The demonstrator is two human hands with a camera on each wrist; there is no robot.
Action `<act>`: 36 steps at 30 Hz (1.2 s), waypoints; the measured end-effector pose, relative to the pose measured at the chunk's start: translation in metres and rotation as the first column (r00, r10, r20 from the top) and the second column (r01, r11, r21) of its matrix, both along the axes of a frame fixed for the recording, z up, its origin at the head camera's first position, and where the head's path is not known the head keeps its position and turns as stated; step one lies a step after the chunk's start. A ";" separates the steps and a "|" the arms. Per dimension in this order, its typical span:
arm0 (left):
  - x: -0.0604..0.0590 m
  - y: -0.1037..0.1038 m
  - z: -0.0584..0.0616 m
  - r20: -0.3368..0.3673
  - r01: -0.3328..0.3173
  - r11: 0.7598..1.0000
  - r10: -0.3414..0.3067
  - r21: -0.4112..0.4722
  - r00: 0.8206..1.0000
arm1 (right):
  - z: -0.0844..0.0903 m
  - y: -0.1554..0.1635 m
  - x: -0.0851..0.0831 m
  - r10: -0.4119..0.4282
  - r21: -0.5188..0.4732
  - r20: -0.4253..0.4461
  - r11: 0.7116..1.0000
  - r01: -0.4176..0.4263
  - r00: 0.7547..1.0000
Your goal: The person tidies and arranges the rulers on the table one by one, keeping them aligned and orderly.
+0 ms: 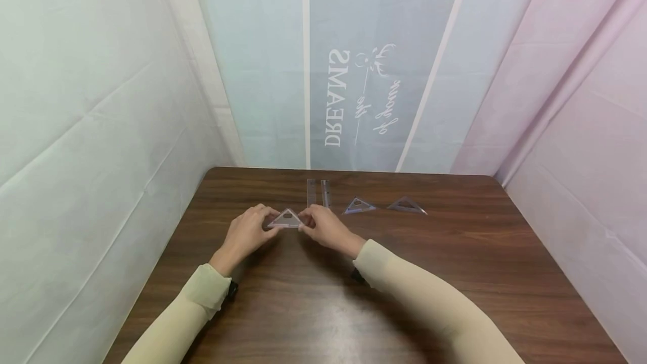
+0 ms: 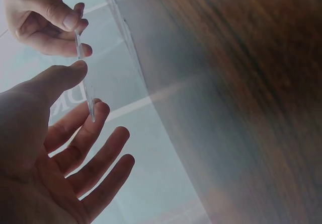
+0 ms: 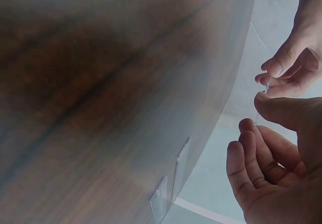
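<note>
A clear triangular set square (image 1: 287, 218) is held up over the table between both hands, its long edge toward the person. My left hand (image 1: 246, 233) pinches its left corner between thumb and fingers. At the opposite corner, my right hand (image 1: 327, 231) grips it the same way. From the left wrist, the set square (image 2: 89, 100) appears nearly edge-on, with the left hand's outer fingers spread away from it. The right wrist view shows the right hand (image 3: 282, 158) with thumb and fingertips at the thin edge, the left hand (image 3: 297, 53) just beyond.
Two clear straight rulers, a left one (image 1: 311, 191) and a right one (image 1: 326, 192), lie side by side behind the right hand. Farther right on the brown wooden table (image 1: 455, 274) are a blue-edged set square (image 1: 359, 205) and another triangle (image 1: 406, 205). A printed curtain (image 1: 273, 72) hangs behind.
</note>
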State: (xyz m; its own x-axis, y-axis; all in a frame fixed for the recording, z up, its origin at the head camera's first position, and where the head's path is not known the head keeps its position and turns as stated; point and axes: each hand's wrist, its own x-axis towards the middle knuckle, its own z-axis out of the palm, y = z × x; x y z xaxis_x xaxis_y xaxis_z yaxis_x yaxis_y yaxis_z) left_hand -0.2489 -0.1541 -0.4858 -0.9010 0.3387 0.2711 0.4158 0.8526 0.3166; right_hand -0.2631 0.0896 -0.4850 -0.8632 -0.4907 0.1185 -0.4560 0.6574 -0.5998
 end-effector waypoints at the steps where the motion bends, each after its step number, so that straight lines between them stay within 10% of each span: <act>1: 0.002 0.000 0.001 -0.002 0.004 1.000 -0.004 -0.003 1.000 | 0.000 0.001 0.002 0.007 -0.006 0.000 1.000 -0.007 1.000; 36: 0.052 -0.019 -0.003 0.019 0.084 0.995 -0.083 -0.048 0.996 | -0.011 0.002 0.058 0.175 0.020 0.011 0.984 -0.175 0.985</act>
State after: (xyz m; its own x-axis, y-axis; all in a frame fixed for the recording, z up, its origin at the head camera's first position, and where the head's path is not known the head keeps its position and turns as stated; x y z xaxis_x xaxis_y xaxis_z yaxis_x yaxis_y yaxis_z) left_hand -0.1966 -0.1730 -0.4892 -0.8733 0.4254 0.2376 0.4812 0.8296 0.2833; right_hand -0.2053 0.0914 -0.4957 -0.7651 -0.6362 0.0993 -0.5595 0.5805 -0.5916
